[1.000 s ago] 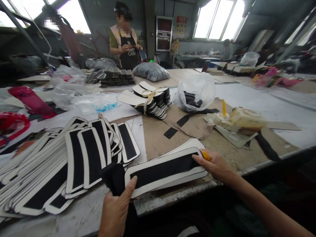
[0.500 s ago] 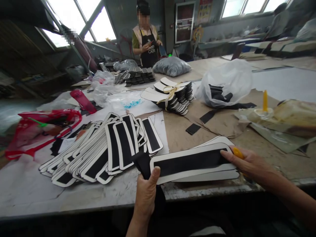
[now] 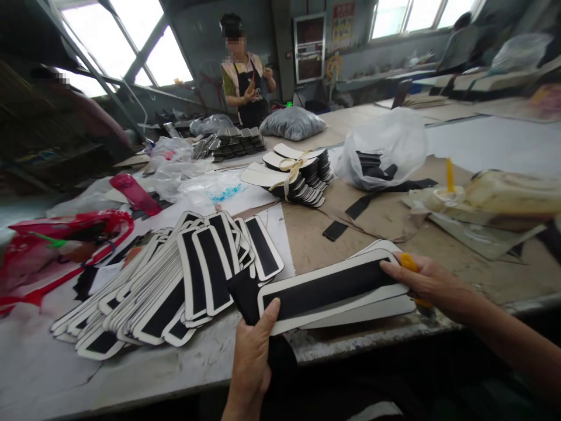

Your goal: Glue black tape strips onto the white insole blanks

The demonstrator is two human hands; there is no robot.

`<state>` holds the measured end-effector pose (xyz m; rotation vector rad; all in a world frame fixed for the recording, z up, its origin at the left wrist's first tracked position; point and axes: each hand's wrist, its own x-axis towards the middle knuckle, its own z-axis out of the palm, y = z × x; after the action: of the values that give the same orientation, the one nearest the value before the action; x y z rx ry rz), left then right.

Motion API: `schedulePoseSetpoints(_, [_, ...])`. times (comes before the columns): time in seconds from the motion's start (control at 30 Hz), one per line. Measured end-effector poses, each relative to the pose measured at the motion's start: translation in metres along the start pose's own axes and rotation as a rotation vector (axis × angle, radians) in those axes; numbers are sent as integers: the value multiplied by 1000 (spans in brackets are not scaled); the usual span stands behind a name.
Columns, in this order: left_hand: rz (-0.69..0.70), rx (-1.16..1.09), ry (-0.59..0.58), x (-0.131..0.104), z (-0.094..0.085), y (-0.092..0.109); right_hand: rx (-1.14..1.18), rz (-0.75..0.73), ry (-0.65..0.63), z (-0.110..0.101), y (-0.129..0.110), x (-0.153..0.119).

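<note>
A long white panel with a black strip on its face (image 3: 326,290) is stretched between my hands above the table's front edge. My left hand (image 3: 250,359) grips its left end, thumb on top. A loose black fabric strip (image 3: 245,292) comes up over the left hand beside that end. At the other end, my right hand (image 3: 432,285) pinches the panel with the thumb on its face. A yellow handle (image 3: 409,262) shows at the right fingers; the rest of that tool is hidden. More white panels (image 3: 374,311) lie right beneath the held one.
Left of my hands spreads a pile of black-striped panels (image 3: 151,292). Behind stand tied bundles of pieces (image 3: 298,172) and a clear plastic bag (image 3: 381,146). A glue-stained container (image 3: 511,196) lies right, a red bag (image 3: 21,245) left. A co-worker (image 3: 245,82) stands across the table.
The view has turned slightly, shifting the scene to the left. Both hands keep their hold on the panel, which looks much the same. The co-worker's hands have come up.
</note>
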<state>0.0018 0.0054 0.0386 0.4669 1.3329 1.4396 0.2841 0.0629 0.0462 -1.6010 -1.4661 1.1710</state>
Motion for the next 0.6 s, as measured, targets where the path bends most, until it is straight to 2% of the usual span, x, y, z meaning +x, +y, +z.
schedulePoseSetpoints(0.13, [-47, -1, 20, 0, 0, 4, 262, 89, -134, 1, -2, -4])
schedulePoseSetpoints(0.27, [-187, -46, 146, 2, -2, 1, 471, 138, -161, 3, -1, -7])
schedulePoseSetpoints(0.43, [-309, -144, 142, 1, 0, -4, 546, 145, -162, 6, 2, -8])
schedulePoseSetpoints(0.6, [-258, -39, 233, 3, 3, 0, 527, 115, -159, 8, 9, -2])
